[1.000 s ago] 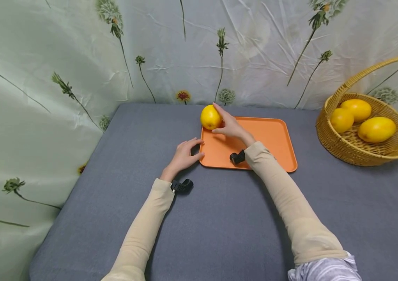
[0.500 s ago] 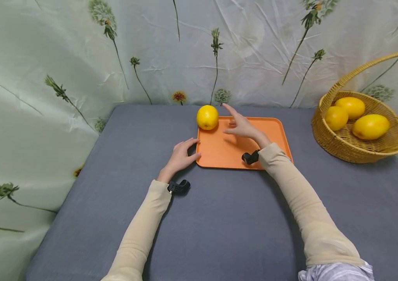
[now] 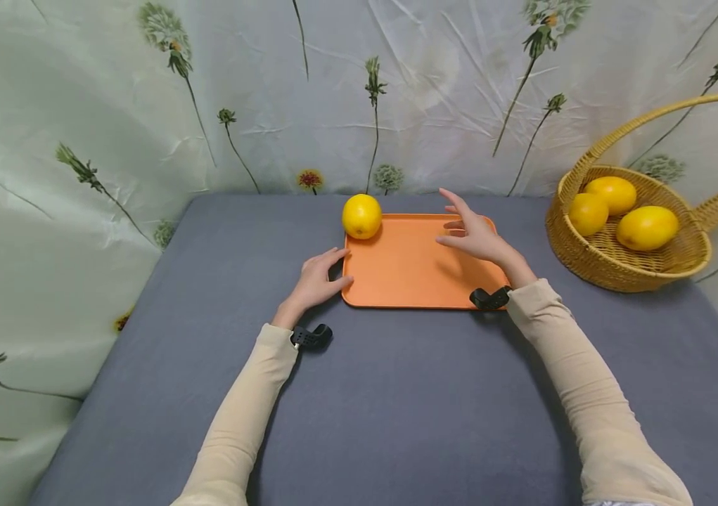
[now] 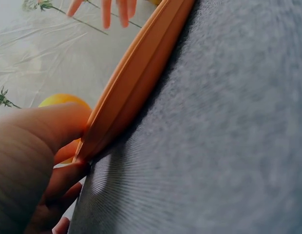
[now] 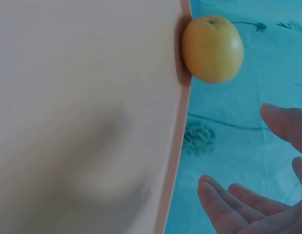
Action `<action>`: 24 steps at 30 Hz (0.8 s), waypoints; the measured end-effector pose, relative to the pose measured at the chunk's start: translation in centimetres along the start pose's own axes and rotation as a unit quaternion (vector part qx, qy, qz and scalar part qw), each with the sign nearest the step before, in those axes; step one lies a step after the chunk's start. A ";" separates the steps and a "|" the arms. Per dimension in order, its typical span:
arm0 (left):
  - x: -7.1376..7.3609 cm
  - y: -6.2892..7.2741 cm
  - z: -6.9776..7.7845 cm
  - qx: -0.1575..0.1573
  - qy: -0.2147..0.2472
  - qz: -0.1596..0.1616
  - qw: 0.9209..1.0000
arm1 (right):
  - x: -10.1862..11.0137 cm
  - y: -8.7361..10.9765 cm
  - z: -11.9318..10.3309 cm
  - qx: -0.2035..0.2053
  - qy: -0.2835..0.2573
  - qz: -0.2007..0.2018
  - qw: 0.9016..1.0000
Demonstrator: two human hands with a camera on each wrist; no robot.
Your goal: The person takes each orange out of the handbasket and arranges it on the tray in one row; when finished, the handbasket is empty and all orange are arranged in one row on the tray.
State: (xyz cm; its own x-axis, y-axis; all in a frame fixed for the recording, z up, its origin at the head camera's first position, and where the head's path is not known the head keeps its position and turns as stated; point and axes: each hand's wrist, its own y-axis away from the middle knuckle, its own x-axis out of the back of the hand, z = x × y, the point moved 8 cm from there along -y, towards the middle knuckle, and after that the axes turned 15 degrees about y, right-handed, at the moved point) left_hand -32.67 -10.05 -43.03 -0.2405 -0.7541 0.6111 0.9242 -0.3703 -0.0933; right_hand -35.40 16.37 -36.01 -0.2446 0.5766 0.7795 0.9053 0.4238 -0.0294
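A glossy yellow, rounded fruit (image 3: 361,216) sits at the far left corner of an orange tray (image 3: 409,270). My left hand (image 3: 316,280) is at the tray's left edge, thumb and fingers spread apart along it. In the left wrist view, the thumb and a finger touch the tray's rim (image 4: 129,83). Over the tray's right part hovers my right hand (image 3: 475,235), with nothing in it and its fingers spread. The right wrist view shows the fruit (image 5: 213,48) by the tray's rim, apart from the right fingertips.
To the right of the tray stands a wicker basket (image 3: 624,277) with a tall handle, holding 3 yellow fruits (image 3: 647,228). A grey cloth (image 3: 422,393) covers the table. Behind it hangs a flower-printed curtain (image 3: 308,133).
My right hand has let go of the yellow fruit and moved right across the tray. The fruit stays at the tray's corner, and the left hand keeps its place.
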 end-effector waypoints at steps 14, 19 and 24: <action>0.4 -0.2 0.0 -0.009 -0.004 -0.006 1.000 | 4.7 4.8 3.3 -0.045 0.001 0.081 0.996; 0.2 -0.3 0.1 -0.008 -0.008 -0.008 1.000 | 6.0 6.6 3.8 -0.047 -0.026 0.113 0.992; 0.1 -0.3 -0.1 -0.001 -0.008 -0.010 1.000 | 7.3 8.6 4.6 -0.042 -0.044 0.155 0.986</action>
State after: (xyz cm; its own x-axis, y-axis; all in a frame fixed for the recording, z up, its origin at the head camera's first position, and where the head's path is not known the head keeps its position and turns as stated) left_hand -33.03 -10.05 -43.03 -0.2540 -0.7374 0.6259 0.9186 -0.3864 -0.0825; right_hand -31.02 27.44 -33.47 0.0223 0.7288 0.6843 0.9661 0.1605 -0.2023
